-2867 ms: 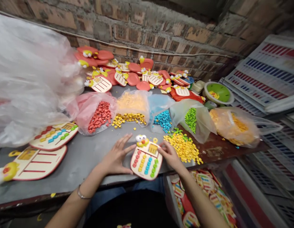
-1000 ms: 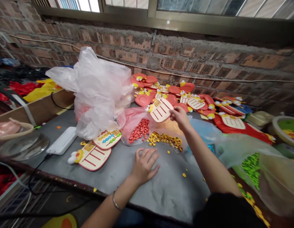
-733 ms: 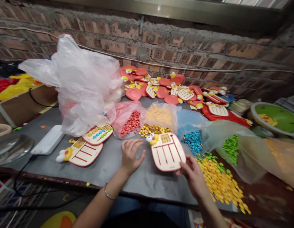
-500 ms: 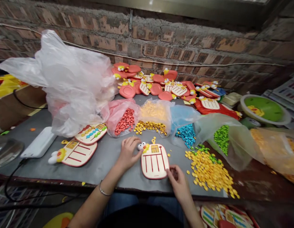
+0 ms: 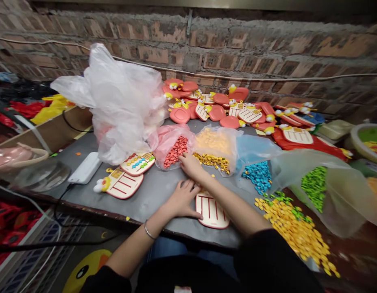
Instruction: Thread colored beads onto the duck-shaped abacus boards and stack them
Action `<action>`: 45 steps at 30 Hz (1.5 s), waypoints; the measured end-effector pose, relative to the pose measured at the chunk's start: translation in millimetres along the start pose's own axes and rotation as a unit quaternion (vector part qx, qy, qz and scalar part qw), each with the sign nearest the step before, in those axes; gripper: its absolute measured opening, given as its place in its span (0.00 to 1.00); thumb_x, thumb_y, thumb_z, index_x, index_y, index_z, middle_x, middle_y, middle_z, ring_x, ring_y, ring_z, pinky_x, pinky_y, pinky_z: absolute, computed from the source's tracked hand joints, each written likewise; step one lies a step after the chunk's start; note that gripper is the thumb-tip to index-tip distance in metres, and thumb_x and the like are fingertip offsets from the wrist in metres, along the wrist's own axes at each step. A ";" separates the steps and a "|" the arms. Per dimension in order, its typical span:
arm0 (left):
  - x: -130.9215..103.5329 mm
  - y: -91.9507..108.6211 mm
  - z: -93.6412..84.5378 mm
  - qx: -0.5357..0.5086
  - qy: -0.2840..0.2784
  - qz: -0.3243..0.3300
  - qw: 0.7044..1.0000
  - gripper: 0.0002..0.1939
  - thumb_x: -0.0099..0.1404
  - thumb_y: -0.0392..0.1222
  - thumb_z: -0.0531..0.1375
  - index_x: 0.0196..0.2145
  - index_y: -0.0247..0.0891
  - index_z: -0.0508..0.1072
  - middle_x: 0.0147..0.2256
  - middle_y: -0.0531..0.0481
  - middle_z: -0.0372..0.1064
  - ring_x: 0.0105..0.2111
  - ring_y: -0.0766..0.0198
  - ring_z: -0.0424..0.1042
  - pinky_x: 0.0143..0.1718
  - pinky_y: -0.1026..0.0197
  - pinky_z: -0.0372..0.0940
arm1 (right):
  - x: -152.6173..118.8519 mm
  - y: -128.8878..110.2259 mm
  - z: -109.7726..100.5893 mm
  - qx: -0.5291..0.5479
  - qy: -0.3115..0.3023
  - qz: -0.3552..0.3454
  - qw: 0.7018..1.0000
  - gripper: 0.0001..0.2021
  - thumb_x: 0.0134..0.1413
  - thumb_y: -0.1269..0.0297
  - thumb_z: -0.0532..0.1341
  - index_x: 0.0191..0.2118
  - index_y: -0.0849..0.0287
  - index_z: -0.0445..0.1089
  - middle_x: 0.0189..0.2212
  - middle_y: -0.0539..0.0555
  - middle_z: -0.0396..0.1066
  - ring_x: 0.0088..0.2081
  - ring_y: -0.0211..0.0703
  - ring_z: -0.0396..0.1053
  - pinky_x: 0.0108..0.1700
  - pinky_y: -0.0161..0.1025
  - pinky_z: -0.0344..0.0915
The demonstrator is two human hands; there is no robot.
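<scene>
White plastic bundle (image 5: pixel 124 106) slumps over a beaded board (image 5: pixel 139 163) at the left; if it sags further, it could drag that board off the blank board (image 5: pixel 124 183) partly beneath. Farther right, the person's left hand (image 5: pixel 182 199) has its fingers spread wide, thumb at the left edge of the working board (image 5: pixel 211 211), which lies flat on the grey tabletop (image 5: pixel 164 191). Should that thumb ease, the working board might skid. The right hand (image 5: pixel 191 166) reaches to the red pieces (image 5: pixel 176 150); whether its fingers pinch one cannot be told. Its forearm (image 5: pixel 237 207) passes above the working board, and a low elbow could nudge it. Loose yellow pieces (image 5: pixel 298 232) run close to the edge, where a brushing sleeve (image 5: pixel 276 260) could scatter them.

Among the containers, again from the left, a pink bag (image 5: pixel 164 138) holds the red pieces, and a yellowish bag (image 5: pixel 214 140) has golden pieces (image 5: pixel 217 162) at its mouth. Next, a bluish bag (image 5: pixel 255 146) lies open behind blue pieces (image 5: pixel 258 177), then a greenish bag (image 5: pixel 343 203) holds green pieces (image 5: pixel 314 187). A pale basin (image 5: pixel 354 136), cut off at the far right, shows green and yellow inside.
</scene>
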State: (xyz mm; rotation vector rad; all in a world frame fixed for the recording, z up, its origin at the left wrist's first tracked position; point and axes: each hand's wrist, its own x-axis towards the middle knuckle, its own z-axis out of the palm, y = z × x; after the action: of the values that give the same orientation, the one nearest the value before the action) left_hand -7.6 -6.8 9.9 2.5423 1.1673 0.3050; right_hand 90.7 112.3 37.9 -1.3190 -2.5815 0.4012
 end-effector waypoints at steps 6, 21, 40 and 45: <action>-1.8 -11.7 5.2 0.011 0.012 -0.010 1.000 0.49 0.49 0.72 0.62 0.61 0.40 0.60 0.62 0.33 0.52 0.63 0.40 0.50 0.61 0.34 0.43 | 10.2 -2.9 -2.9 0.026 0.000 -0.018 0.999 0.10 0.61 0.72 0.54 0.40 0.61 0.72 0.41 0.61 0.70 0.42 0.47 0.67 0.45 0.41 0.62; -0.1 -3.4 -0.7 -0.027 -0.047 0.016 0.998 0.62 0.48 0.72 0.63 0.69 0.42 0.38 0.69 0.40 0.37 0.68 0.42 0.36 0.64 0.36 0.32 | -191.5 78.4 -13.3 0.206 0.164 0.098 0.960 0.08 0.62 0.62 0.58 0.38 0.58 0.74 0.32 0.54 0.68 0.35 0.44 0.68 0.37 0.40 0.67; 2.3 -1.9 2.5 -0.013 -0.039 0.002 0.999 0.62 0.47 0.73 0.62 0.69 0.41 0.41 0.67 0.39 0.46 0.66 0.41 0.44 0.63 0.35 0.29 | -196.2 71.4 -11.8 0.196 0.053 0.042 0.978 0.06 0.61 0.69 0.57 0.38 0.58 0.72 0.32 0.54 0.73 0.34 0.43 0.70 0.37 0.37 0.65; 2.8 -1.8 2.4 -0.016 -0.046 0.012 0.999 0.60 0.49 0.72 0.61 0.69 0.41 0.40 0.67 0.40 0.45 0.67 0.42 0.42 0.64 0.37 0.30 | -176.3 60.6 2.5 0.264 0.066 0.024 0.962 0.05 0.60 0.66 0.59 0.38 0.58 0.73 0.34 0.55 0.76 0.34 0.43 0.72 0.38 0.38 0.66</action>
State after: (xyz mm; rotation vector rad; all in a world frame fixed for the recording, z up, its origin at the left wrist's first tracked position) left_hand -6.2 -4.1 7.2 2.5163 1.0911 0.2076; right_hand 237.2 2.2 3.6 -1.1617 -2.1217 0.9025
